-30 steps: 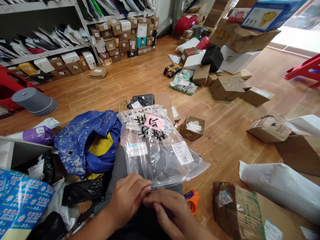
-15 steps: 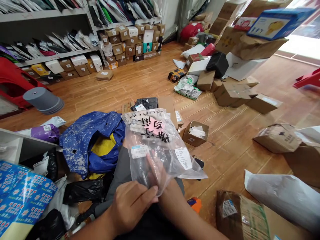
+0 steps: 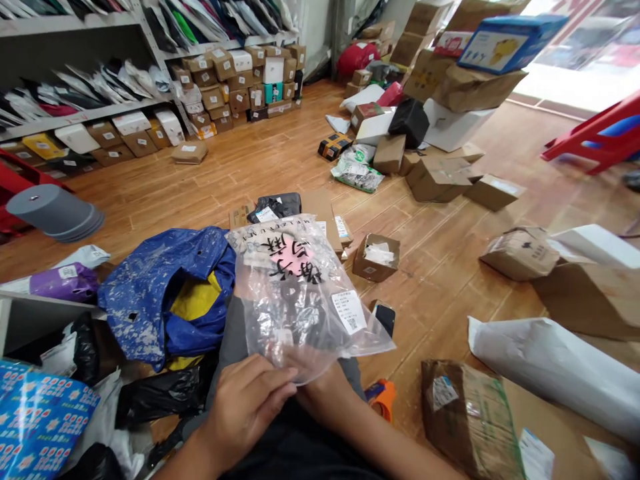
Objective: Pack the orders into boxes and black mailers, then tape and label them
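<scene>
My left hand (image 3: 250, 400) pinches the near edge of a clear plastic bag (image 3: 300, 307) between thumb and fingers. Dark characters and a pink shape are printed on the bag's far part. A white label (image 3: 349, 312) with a printed code shows on its right side. My right hand (image 3: 327, 387) reaches in or under the bag from the right; the plastic blurs its fingers, so their grip is unclear. A small whitish patch (image 3: 284, 337) shows through the plastic near those fingers. The bag lies over my lap.
A blue sack (image 3: 145, 287) with yellow lining lies to the left. Near the bag are an opened small carton (image 3: 376, 257), a phone (image 3: 385, 317) and an orange tool (image 3: 383, 397). Cartons (image 3: 465, 420) lie on the right; shelves of parcels (image 3: 90, 110) stand at the back left.
The barcode label seen on the bag's left is no longer readable there. My right hand has drawn back toward me, its fingers less visible. The view has turned slightly right.
</scene>
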Action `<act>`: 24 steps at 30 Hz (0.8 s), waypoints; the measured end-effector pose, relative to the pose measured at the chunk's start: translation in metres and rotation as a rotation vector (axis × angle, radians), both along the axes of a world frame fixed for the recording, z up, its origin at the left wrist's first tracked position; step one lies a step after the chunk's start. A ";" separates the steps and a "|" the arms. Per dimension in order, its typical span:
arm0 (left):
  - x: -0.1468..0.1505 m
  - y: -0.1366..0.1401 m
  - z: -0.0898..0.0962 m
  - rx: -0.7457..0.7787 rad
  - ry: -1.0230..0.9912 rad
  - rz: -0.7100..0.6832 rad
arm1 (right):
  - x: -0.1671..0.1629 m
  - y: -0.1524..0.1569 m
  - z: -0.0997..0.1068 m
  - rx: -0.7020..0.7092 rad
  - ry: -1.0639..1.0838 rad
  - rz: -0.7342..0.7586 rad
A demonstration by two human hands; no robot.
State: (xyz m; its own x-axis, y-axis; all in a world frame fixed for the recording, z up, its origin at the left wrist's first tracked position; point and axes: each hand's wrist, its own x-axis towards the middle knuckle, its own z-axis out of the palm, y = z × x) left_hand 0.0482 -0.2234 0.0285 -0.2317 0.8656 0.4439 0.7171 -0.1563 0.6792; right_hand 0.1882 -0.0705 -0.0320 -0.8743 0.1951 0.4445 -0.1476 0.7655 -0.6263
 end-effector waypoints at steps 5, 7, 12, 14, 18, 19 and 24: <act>-0.014 -0.009 0.006 -0.062 0.114 -0.080 | 0.091 -0.004 0.014 -0.342 0.254 -0.184; -0.018 -0.009 0.006 -0.106 0.182 -0.112 | 0.103 -0.001 0.009 -0.705 0.190 -0.390; -0.026 -0.009 0.002 -0.269 0.270 -0.181 | 0.086 0.028 -0.008 -1.240 -0.136 -0.419; -0.028 -0.011 0.003 -0.336 0.298 -0.188 | 0.076 0.037 -0.008 -1.198 -0.178 -0.437; -0.017 -0.007 0.003 -0.365 0.417 -0.082 | 0.067 0.034 -0.002 -1.195 -0.266 -0.318; -0.010 -0.002 0.001 -0.326 0.449 -0.048 | 0.066 0.029 -0.001 -1.213 -0.290 -0.251; 0.023 0.026 -0.009 -0.042 0.527 -0.011 | 0.065 0.010 0.006 -1.243 -0.373 -0.095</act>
